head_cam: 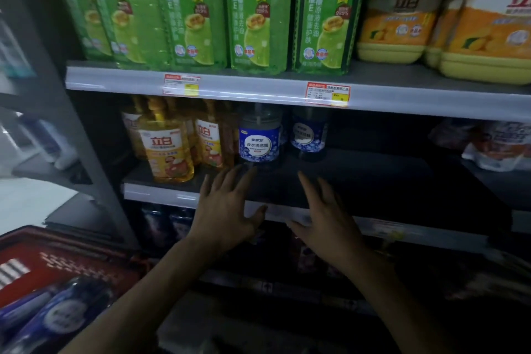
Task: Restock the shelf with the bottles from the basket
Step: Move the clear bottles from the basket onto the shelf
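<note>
- Both hands are held empty before the middle shelf [359, 175]. The fingers of the left hand [227, 210] and the right hand [327, 215] are spread and straight, and nothing is gripped.
- Two blue-labelled bottles are seen upright on that shelf: a front bottle [260, 138] and a second bottle [309, 132] set further back to its right.
- The left fingertips are placed just below the base of the front bottle. Whether it is touched cannot be told.
- Bare shelf is seen to the right of the two bottles — room for more, it is judged.
- The stock left to place lies in the red basket [57, 244] at the lower left, well apart from both hands. At least two blue bottles in the basket [66, 310] can be counted, though they are blurred.
- These lie on their sides, long axes slanting from lower left to upper right.
- The basket is down and to the left of the fingers, so the left hand is the nearer — a reach back and down is judged to be needed.
- Five green packs [253, 8] are counted on the shelf above.
</note>
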Motion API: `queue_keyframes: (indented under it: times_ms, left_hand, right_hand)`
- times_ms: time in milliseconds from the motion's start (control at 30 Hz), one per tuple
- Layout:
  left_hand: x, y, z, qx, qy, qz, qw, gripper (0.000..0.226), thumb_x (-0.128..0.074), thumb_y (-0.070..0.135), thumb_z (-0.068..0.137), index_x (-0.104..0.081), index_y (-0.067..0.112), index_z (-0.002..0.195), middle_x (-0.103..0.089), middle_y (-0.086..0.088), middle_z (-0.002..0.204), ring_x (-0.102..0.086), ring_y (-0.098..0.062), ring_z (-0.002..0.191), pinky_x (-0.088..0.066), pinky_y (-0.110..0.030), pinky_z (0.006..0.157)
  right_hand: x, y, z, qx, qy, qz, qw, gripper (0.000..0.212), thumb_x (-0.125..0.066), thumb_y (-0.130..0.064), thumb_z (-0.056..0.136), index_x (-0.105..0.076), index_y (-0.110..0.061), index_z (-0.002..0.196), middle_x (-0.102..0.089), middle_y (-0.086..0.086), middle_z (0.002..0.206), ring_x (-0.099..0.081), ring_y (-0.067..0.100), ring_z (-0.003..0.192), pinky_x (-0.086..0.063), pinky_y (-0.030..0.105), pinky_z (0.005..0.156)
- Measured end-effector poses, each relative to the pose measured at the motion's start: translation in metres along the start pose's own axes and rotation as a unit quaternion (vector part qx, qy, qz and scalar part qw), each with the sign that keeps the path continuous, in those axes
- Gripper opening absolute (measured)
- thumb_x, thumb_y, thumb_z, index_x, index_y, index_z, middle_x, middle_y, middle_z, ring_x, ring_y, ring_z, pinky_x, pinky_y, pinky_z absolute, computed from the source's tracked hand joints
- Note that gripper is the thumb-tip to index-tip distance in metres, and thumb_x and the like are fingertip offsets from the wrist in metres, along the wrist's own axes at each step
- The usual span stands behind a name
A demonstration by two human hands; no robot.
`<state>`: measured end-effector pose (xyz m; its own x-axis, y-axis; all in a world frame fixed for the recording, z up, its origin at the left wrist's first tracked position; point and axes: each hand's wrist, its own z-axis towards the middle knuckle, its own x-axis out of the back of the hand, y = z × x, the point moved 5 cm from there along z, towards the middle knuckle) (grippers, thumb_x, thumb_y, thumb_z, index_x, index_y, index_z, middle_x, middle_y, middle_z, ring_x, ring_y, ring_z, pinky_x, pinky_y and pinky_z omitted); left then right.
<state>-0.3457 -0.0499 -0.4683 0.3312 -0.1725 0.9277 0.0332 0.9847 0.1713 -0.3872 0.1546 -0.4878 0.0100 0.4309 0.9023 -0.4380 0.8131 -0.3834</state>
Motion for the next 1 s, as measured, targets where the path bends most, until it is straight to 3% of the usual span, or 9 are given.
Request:
queue_keyframes:
  times_ms: [133,233,367,467,600,700,767,900,1000]
  left_hand:
    - [0.018,-0.022,-0.024,0.031,-0.015,0.046,0.998,0.092,-0.032,0.072,0.082,-0.025,0.029,0.163,-0.033,-0.005,0.166,-0.027,-0.031,0.154,-0.021,-0.060,0.123]
    - [0.033,-0.024,-0.040,0.048,-0.003,0.039,0.998,0.091,-0.039,0.069,0.083,-0.025,0.028,0.163,-0.030,-0.005,0.167,-0.026,-0.030,0.155,-0.023,-0.062,0.121]
    - [0.038,-0.037,-0.065,0.080,-0.077,0.082,0.990,0.094,-0.047,0.071,0.093,0.003,0.036,0.165,-0.004,-0.004,0.174,-0.001,-0.026,0.160,-0.005,-0.058,0.128]
    - [0.044,-0.062,-0.086,0.099,-0.111,0.099,0.984,0.095,-0.042,0.075,0.092,0.007,0.037,0.164,-0.001,-0.007,0.174,-0.001,-0.028,0.160,-0.001,-0.054,0.129]
    - [0.057,-0.104,-0.122,0.109,-0.096,0.123,0.982,0.097,-0.026,0.077,0.079,-0.008,0.036,0.165,-0.021,-0.006,0.170,-0.021,-0.028,0.156,-0.015,-0.053,0.127]
    - [0.049,-0.147,-0.163,0.142,-0.092,0.116,0.979,0.088,-0.038,0.069,0.083,-0.029,0.031,0.162,-0.042,-0.005,0.160,-0.042,-0.030,0.146,-0.031,-0.053,0.121]
    - [0.031,-0.183,-0.199,0.174,-0.114,0.120,0.971,0.086,-0.042,0.069,0.084,-0.033,0.031,0.161,-0.046,-0.005,0.157,-0.046,-0.031,0.143,-0.033,-0.052,0.118]
    - [-0.004,-0.243,-0.260,0.244,-0.166,0.120,0.948,0.089,-0.043,0.070,0.075,-0.054,0.023,0.149,-0.062,-0.016,0.141,-0.063,-0.039,0.125,-0.048,-0.053,0.102]
    - [-0.016,-0.269,-0.278,0.254,-0.210,0.135,0.934,0.087,-0.045,0.069,0.078,-0.051,0.022,0.151,-0.058,-0.016,0.143,-0.059,-0.039,0.128,-0.045,-0.051,0.105]
  right_hand:
    - [-0.006,-0.020,0.011,0.027,-0.036,-0.017,0.999,0.096,-0.062,-0.054,0.093,0.004,-0.035,0.161,-0.001,0.008,0.169,-0.011,0.032,0.154,-0.026,0.046,0.120]
    - [-0.020,-0.039,0.016,0.053,-0.072,-0.058,0.994,0.095,-0.059,-0.057,0.094,0.005,-0.033,0.161,0.000,0.009,0.169,-0.012,0.035,0.153,-0.024,0.048,0.120]
    - [-0.041,-0.074,0.012,0.094,-0.132,-0.034,0.986,0.097,-0.062,-0.053,0.094,0.008,-0.038,0.160,0.004,0.006,0.169,-0.012,0.037,0.153,-0.024,0.048,0.121]
    - [-0.062,-0.102,0.007,0.141,-0.141,-0.009,0.980,0.096,-0.060,-0.051,0.094,0.008,-0.037,0.160,0.006,0.003,0.168,-0.010,0.037,0.153,-0.023,0.050,0.122]
    - [-0.097,-0.139,0.003,0.182,-0.185,-0.038,0.965,0.099,-0.061,-0.055,0.091,0.012,-0.040,0.157,0.009,0.001,0.167,0.000,0.036,0.154,-0.018,0.057,0.122]
    - [-0.113,-0.170,-0.006,0.235,-0.212,-0.064,0.947,0.095,-0.059,-0.049,0.095,0.009,-0.035,0.160,0.009,0.009,0.168,0.004,0.035,0.155,-0.010,0.052,0.125]
    - [-0.128,-0.188,-0.015,0.270,-0.225,-0.070,0.934,0.095,-0.059,-0.049,0.096,0.009,-0.035,0.160,0.008,0.009,0.169,0.004,0.034,0.155,-0.011,0.053,0.125]
    - [-0.160,-0.214,-0.033,0.324,-0.271,-0.131,0.897,0.091,-0.056,-0.047,0.098,0.009,-0.033,0.161,0.001,0.012,0.168,-0.002,0.034,0.155,-0.007,0.049,0.126]
    - [-0.178,-0.233,-0.045,0.364,-0.296,-0.165,0.868,0.087,-0.054,-0.045,0.098,0.003,-0.029,0.162,-0.008,0.015,0.166,-0.009,0.034,0.153,-0.010,0.046,0.125]
